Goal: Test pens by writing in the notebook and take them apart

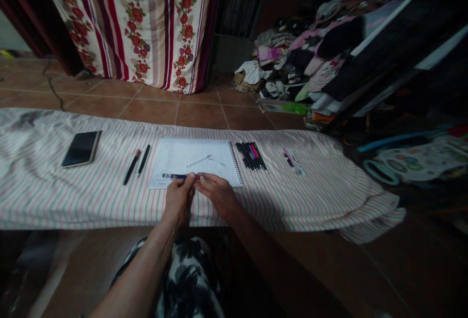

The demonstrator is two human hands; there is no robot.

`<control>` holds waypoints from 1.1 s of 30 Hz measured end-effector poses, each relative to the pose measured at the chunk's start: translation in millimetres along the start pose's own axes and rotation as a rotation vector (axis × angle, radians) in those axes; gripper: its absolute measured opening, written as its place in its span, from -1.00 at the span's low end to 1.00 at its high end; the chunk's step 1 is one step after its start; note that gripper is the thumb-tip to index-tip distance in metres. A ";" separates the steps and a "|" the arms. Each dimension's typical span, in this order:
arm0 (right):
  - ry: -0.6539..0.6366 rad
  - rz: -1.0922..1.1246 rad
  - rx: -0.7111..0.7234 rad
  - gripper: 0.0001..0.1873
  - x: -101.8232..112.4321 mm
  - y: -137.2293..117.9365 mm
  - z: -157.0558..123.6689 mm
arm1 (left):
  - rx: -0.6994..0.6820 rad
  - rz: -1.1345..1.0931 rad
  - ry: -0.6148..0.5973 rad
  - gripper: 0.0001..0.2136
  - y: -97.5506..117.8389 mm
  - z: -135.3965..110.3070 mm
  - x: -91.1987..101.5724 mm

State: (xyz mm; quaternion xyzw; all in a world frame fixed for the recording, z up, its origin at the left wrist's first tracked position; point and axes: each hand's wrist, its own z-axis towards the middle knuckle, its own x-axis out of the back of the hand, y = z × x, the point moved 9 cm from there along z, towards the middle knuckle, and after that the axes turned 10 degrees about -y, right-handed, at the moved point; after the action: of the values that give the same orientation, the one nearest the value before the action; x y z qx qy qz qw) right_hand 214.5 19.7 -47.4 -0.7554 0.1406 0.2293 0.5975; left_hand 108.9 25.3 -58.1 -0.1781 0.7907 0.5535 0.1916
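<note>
**Blue pen held level between two hands over a spiral notebook**

The blue pen (175,176) lies sideways above the near edge of the open spiral notebook (171,154). The left hand (178,195) pinches its barrel between thumb and fingers; the right hand (216,193) is drawn narrow, its fingertips closed on the right end. Gripping from both sides probably keeps the slim, smooth barrel from turning loosely.

On the paper just beyond, a thin pen refill (198,161) rests at a slant, perhaps put there because a flat, pale sheet keeps it visible. Right of the wire binding, a bundle of pens (252,157) lies side by side, mostly black (one shows bright red and purple), seemingly grouped for easy reach. Farther right are slender pink and dark pieces (292,160), too blurred to identify.

To the left, an orange-ended marker (131,167) and a black pen (144,160) lie apart, then a glossy rectangular smartphone (82,149). Soft, creased striped cloth (102,201) lies under everything.
</note>
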 end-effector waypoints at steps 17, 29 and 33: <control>0.393 -0.080 0.232 -0.63 76.3 -50.3 -0.5 | -0.116 0.116 0.129 -0.61 35.3 -11.4 17.6; 0.552 -0.724 0.330 -0.82 120.1 -96.6 33.6 | -0.205 0.593 0.039 -0.67 32.2 -2.2 5.7; 0.581 -1.052 0.311 -0.82 107.1 -106.2 27.1 | -0.207 0.611 0.016 -0.66 27.5 -4.9 1.4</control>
State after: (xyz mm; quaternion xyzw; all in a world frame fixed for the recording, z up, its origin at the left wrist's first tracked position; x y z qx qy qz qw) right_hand 352.9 78.7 -18.3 -0.6592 -0.0621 -0.3341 0.6708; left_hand 93.6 29.5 -35.1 0.0445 0.7485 0.6616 -0.0088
